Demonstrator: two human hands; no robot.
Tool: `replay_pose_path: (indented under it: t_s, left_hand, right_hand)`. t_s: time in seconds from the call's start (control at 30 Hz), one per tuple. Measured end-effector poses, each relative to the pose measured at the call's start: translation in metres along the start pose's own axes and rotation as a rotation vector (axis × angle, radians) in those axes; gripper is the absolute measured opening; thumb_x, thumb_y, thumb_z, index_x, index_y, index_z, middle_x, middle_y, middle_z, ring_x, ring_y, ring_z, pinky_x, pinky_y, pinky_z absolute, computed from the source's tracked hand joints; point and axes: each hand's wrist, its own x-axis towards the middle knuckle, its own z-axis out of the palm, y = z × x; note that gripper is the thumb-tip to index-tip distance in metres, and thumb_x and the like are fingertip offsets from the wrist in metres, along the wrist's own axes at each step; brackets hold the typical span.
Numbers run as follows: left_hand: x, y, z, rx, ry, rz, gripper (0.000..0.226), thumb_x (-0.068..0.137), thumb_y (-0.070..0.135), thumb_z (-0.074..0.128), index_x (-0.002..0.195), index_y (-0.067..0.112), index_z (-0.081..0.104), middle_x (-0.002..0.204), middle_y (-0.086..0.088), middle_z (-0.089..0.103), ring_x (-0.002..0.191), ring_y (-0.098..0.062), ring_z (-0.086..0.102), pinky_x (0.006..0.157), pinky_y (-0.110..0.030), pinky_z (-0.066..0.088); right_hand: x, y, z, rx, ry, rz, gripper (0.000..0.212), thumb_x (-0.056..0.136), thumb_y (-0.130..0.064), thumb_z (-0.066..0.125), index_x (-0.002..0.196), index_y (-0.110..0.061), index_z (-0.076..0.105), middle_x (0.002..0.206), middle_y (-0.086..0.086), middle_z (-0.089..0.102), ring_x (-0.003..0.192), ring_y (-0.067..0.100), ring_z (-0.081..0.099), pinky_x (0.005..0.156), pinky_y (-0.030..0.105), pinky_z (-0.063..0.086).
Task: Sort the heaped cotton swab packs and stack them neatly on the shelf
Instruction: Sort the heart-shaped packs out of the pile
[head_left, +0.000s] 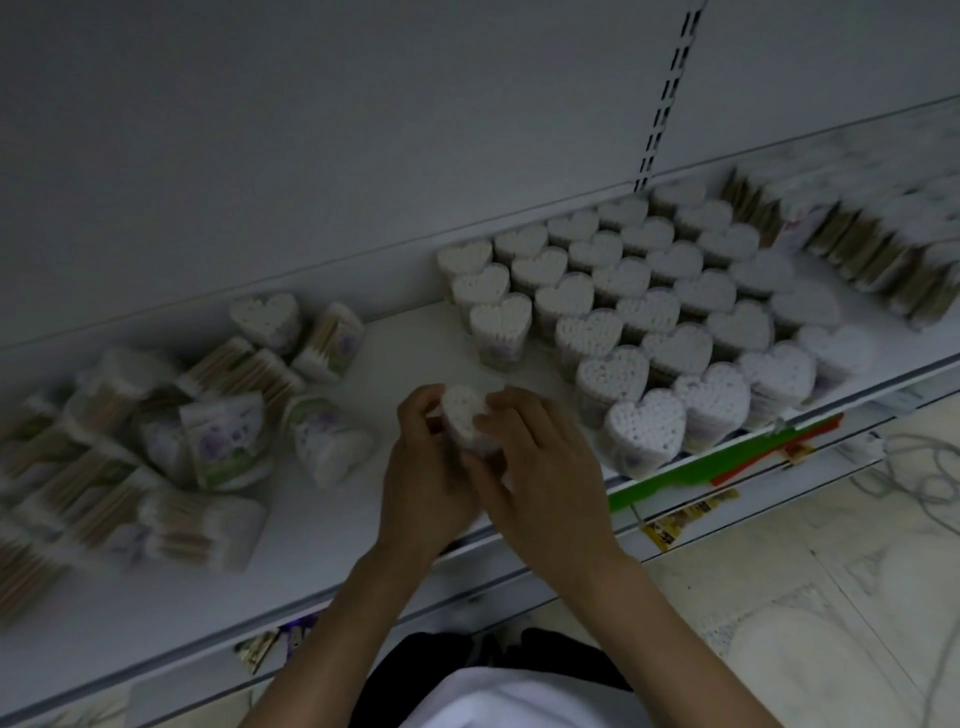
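Left hand (423, 467) and right hand (540, 462) both grip one heart-shaped pack (464, 415), tips up, over the shelf (332, 540), heap (156, 441) to its left, rows (649, 322) to its right. It should go down upright, snug against the rows' left edge, heart turned like its neighbours.

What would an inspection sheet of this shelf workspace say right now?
Surface: white shelf, bare strip mid-shelf.
Job's things: jumbled heap of packs at left; upright heart-shaped packs in rows at right; one held pack.
Clutter: yellow label hanging at the shelf edge.
Grips: left grip and right grip both hold the held pack.
Cables: thin cord looped on the floor, far right.
Surroundings: grey back panel, slotted upright; picture dim, edges blurred.
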Motion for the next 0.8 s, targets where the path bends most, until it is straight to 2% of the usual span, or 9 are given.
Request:
replay_pose_path:
  t_s: [0.1, 0.17, 0.27, 0.33, 0.43, 0.53, 0.63, 0.7, 0.8]
  left_hand:
    - [-0.004, -0.011, -0.003, -0.14, -0.106, 0.054, 0.064, 0.076, 0.026, 0.072, 0.119, 0.042, 0.027, 0.107, 0.021, 0.051, 0.089, 0.009, 0.056, 0.081, -0.01, 0.044]
    - [-0.004, -0.011, -0.002, -0.076, -0.105, 0.04, 0.063, 0.072, 0.049, 0.065, 0.122, 0.037, 0.027, 0.105, 0.025, 0.052, 0.087, 0.01, 0.057, 0.078, -0.01, 0.045]
    - [0.0, 0.004, 0.007, 0.032, -0.059, 0.051, 0.056, 0.076, 0.065, 0.041, 0.119, 0.03, 0.036, 0.094, 0.031, 0.047, 0.085, 0.0, 0.056, 0.078, -0.017, 0.042]
    - [0.003, 0.015, 0.015, 0.013, -0.05, 0.042, 0.048, 0.079, 0.063, 0.03, 0.107, 0.026, 0.045, 0.092, 0.025, 0.05, 0.089, -0.007, 0.056, 0.086, -0.024, 0.042]
    - [0.009, 0.019, 0.029, -0.025, -0.06, -0.035, 0.046, 0.078, 0.062, 0.027, 0.1, 0.028, 0.049, 0.096, 0.021, 0.054, 0.087, 0.0, 0.054, 0.09, -0.032, 0.047]
    - [0.013, 0.017, 0.034, 0.154, -0.086, -0.002, 0.063, 0.089, 0.06, 0.04, 0.13, 0.012, 0.048, 0.126, 0.009, 0.05, 0.113, -0.01, 0.051, 0.098, -0.022, 0.032]
    - [0.011, 0.014, 0.034, 0.152, -0.08, 0.068, 0.091, 0.085, 0.076, 0.022, 0.14, 0.006, 0.04, 0.137, 0.007, 0.038, 0.122, -0.014, 0.042, 0.11, -0.028, 0.025]
    - [0.01, 0.011, 0.033, 0.052, -0.028, 0.076, 0.069, 0.087, 0.064, 0.031, 0.136, 0.018, 0.043, 0.134, 0.005, 0.049, 0.118, -0.011, 0.049, 0.107, -0.034, 0.037]
    - [0.009, 0.007, 0.032, 0.005, -0.013, 0.105, 0.051, 0.087, 0.058, 0.036, 0.132, 0.034, 0.037, 0.128, 0.014, 0.048, 0.114, -0.002, 0.049, 0.101, -0.026, 0.04]
  right_hand:
    - [-0.005, -0.003, 0.0, -0.058, 0.062, -0.023, 0.016, 0.084, -0.016, 0.062, 0.096, -0.007, 0.068, 0.108, 0.01, 0.066, 0.111, 0.024, 0.051, 0.091, 0.032, 0.038]
    - [-0.007, -0.008, 0.0, -0.12, 0.094, -0.047, 0.021, 0.086, -0.014, 0.056, 0.101, -0.007, 0.069, 0.112, 0.011, 0.066, 0.111, 0.025, 0.05, 0.09, 0.034, 0.037]
    - [-0.007, -0.013, -0.004, -0.166, 0.095, -0.109, 0.031, 0.089, -0.018, 0.05, 0.112, -0.006, 0.068, 0.112, 0.01, 0.067, 0.105, 0.023, 0.05, 0.088, 0.032, 0.036]
    - [-0.006, -0.013, -0.004, -0.192, 0.074, -0.086, 0.034, 0.088, -0.022, 0.051, 0.113, -0.006, 0.067, 0.106, 0.008, 0.069, 0.101, 0.02, 0.05, 0.088, 0.03, 0.034]
    - [-0.008, -0.008, -0.002, -0.212, 0.006, 0.005, 0.045, 0.092, -0.033, 0.044, 0.125, -0.006, 0.057, 0.116, 0.008, 0.066, 0.113, 0.019, 0.048, 0.095, 0.032, 0.038]
    - [-0.01, -0.005, 0.0, -0.145, -0.034, 0.071, 0.049, 0.101, -0.041, 0.026, 0.135, -0.009, 0.039, 0.128, 0.009, 0.059, 0.126, 0.019, 0.041, 0.1, 0.035, 0.045]
    - [-0.008, 0.0, 0.003, -0.129, -0.065, 0.096, 0.051, 0.099, -0.041, 0.032, 0.136, -0.008, 0.042, 0.135, 0.01, 0.054, 0.133, 0.02, 0.037, 0.105, 0.03, 0.037]
    - [-0.005, 0.003, 0.004, -0.108, -0.06, 0.104, 0.051, 0.095, -0.036, 0.041, 0.135, -0.005, 0.046, 0.136, 0.012, 0.053, 0.135, 0.021, 0.035, 0.109, 0.028, 0.03]
    - [0.0, 0.005, 0.007, -0.099, -0.041, 0.112, 0.049, 0.094, -0.034, 0.045, 0.131, -0.003, 0.051, 0.135, 0.013, 0.054, 0.134, 0.022, 0.035, 0.109, 0.028, 0.031]
